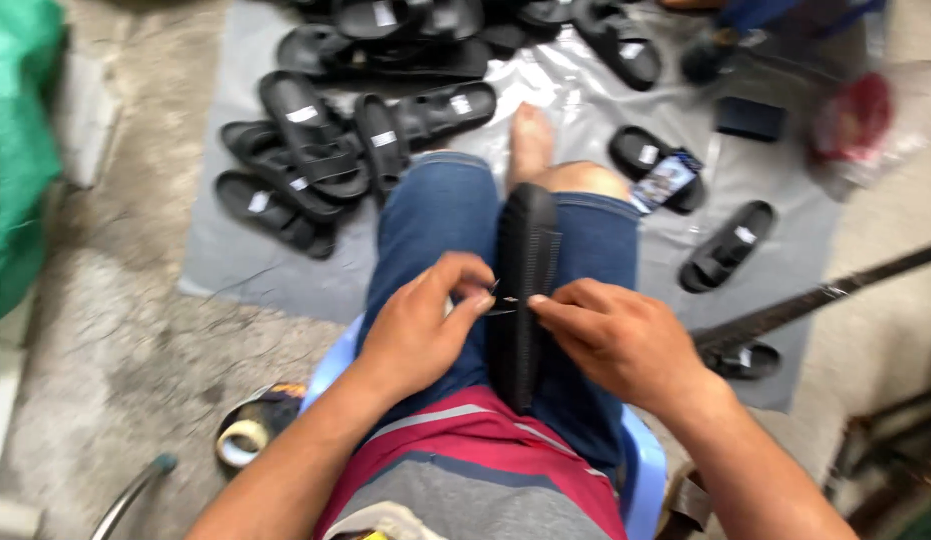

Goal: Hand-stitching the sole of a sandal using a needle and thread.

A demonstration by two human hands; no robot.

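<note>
Head view: I look down at my lap, seated on a blue plastic stool [640, 470].
Sandal: a black sandal [525, 290] stands on edge between my thighs, ribbed sole facing 3 o'clock, toe end toward 12 o'clock.
Left hand: my left hand [425, 325] sits at 9 o'clock of the sandal, fingers curled and thumb pinched against its edge; I grasp the sandal there, together with something small and thin that I cannot make out.
Right hand: my right hand [620, 340] is at 3 o'clock of the sandal, thumb and forefinger pressed onto the sole's rim, clamped on the same sandal.
Sheet: a grey plastic sheet [225, 250] covers the floor from 12 o'clock outward.
Pile: a heap of black sandals [325, 150] lies on the sheet at 11 o'clock, well apart from my hands.
Loose pair: single sandals [727, 245] lie at 2 o'clock.
Tape: a roll of tape [243, 437] rests on the concrete at 8 o'clock, near the stool.
Bar: a dark metal bar [815, 298] runs slanting at 3 o'clock.
</note>
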